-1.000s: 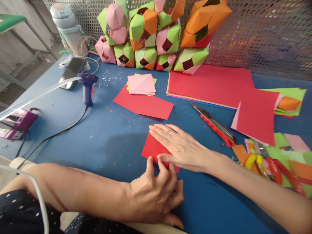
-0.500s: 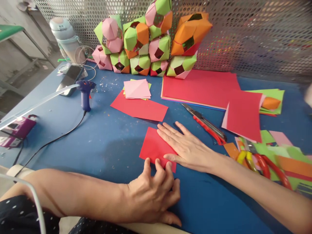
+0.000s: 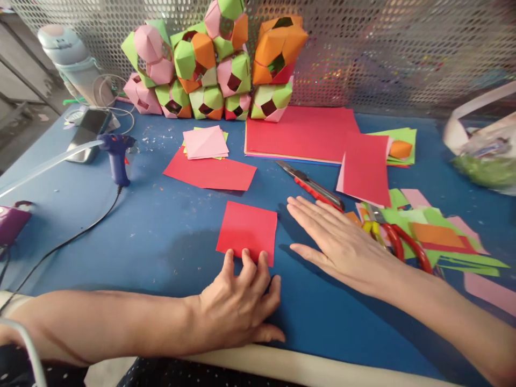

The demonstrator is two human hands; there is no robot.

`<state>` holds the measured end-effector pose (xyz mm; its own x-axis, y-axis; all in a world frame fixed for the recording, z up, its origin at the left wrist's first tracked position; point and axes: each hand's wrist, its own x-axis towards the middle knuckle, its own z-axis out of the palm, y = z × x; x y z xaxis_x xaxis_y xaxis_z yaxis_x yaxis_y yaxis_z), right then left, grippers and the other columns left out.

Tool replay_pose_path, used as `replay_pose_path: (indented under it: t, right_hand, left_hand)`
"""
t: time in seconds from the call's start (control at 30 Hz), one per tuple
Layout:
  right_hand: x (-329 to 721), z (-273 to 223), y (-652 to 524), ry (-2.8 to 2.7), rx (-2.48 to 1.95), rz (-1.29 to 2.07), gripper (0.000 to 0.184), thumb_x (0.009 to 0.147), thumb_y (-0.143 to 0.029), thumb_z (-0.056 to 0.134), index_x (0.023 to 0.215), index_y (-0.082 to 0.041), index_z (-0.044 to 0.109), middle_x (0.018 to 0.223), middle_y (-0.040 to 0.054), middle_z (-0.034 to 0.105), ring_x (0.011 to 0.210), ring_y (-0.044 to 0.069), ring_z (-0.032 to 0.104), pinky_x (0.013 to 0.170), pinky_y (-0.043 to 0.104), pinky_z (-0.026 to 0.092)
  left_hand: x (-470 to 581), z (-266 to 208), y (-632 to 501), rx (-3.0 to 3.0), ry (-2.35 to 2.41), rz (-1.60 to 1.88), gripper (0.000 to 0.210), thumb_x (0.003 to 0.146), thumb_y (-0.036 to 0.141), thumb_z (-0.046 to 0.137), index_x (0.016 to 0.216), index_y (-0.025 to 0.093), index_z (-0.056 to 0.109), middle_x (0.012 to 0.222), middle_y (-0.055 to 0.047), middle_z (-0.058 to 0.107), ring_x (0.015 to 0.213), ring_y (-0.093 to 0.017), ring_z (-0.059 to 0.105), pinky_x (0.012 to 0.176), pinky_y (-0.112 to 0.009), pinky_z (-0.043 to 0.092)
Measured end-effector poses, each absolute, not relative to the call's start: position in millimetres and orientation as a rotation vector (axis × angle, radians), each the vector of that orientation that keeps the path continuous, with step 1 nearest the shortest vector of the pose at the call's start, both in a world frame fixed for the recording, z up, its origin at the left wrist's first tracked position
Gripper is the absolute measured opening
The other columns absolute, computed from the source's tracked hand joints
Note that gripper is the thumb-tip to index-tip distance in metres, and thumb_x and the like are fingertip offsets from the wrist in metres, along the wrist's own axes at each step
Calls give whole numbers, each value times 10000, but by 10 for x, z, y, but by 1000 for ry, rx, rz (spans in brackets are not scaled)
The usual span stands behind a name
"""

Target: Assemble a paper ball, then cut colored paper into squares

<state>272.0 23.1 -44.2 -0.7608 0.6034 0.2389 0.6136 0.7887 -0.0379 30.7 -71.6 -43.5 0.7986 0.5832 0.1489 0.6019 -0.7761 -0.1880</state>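
Observation:
A square of red paper [image 3: 249,228] lies flat on the blue table in front of me. The fingertips of my left hand [image 3: 245,301] rest on its near edge, the fingers bent and spread, with nothing gripped. To the right of the square, my right hand [image 3: 334,239] hovers with its fingers stretched out, apart from the paper and holding nothing. Just beyond it lies a red utility knife [image 3: 312,185]. Scissors with red handles [image 3: 407,244] and a yellow-handled tool [image 3: 373,228] sit by the right wrist among paper offcuts [image 3: 439,234].
Folded paper shapes [image 3: 197,59] are stacked against the perforated metal panel. Red sheets [image 3: 302,134], a folded red piece [image 3: 366,166] and pink squares [image 3: 205,142] lie farther back. At left are a glue gun [image 3: 117,158], its cord, a phone [image 3: 88,134] and a bottle [image 3: 76,64].
My right hand has come off the red square and moved to its right. The left fingertips stay on the near edge. The view has swung right, showing a bag at the right edge.

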Motion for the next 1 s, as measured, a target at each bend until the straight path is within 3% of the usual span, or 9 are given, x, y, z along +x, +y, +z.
replay_pose_path:
  t: [0.13, 0.33, 0.43, 0.53, 0.7, 1.0]
  right_hand:
    - [2668, -364, 6, -2716, -924, -4, 460, 956, -215, 479, 1401, -99, 462, 1385, 166, 564, 1277, 282, 535, 1089, 502, 406]
    - [2618, -516, 85, -2523, -942, 42, 317, 942, -155, 495, 1231, -73, 598, 1249, 166, 661, 1121, 268, 643, 1012, 488, 488]
    - [2623, -615, 162, -2456, -899, 46, 272, 931, -142, 515, 1161, -61, 637, 1200, 176, 684, 1076, 275, 661, 953, 471, 533]
    - [2636, -668, 191, -2435, -837, 29, 237, 916, -118, 529, 1096, -53, 669, 1177, 185, 691, 1047, 287, 667, 913, 471, 551]
    - [2652, -674, 198, -2450, -789, 13, 237, 928, -122, 505, 1067, -59, 687, 1186, 185, 686, 1042, 287, 663, 895, 472, 558]
    - [2702, -730, 205, -2471, -778, 95, 287, 959, -164, 453, 1125, -111, 682, 1240, 168, 663, 1101, 278, 642, 954, 509, 525]
  left_hand:
    - [308, -383, -611, -2779, -944, -240, 625, 948, 618, 331, 1254, 127, 567, 1267, -196, 616, 1018, -346, 641, 762, -484, 566]
    - [279, -193, -348, -2823, -1087, -365, 333, 984, 385, 414, 1028, 149, 645, 894, -77, 684, 721, -207, 628, 522, -311, 523]
    - [216, -120, -230, -2801, -1165, -370, 275, 981, 304, 419, 982, 165, 655, 891, -71, 673, 725, -191, 602, 559, -304, 528]
    - [107, -97, -97, -2736, -1325, -326, 238, 957, 297, 462, 1015, 172, 656, 1042, -103, 662, 856, -227, 607, 629, -335, 552]
    - [-61, -113, 175, -2763, -1472, -246, 269, 955, 250, 442, 1125, 151, 626, 1291, -144, 583, 1118, -273, 586, 892, -437, 539]
    - [38, -108, 508, -2908, -1683, -120, 318, 905, 167, 439, 1171, 162, 613, 1211, -96, 652, 1135, -245, 603, 985, -393, 485]
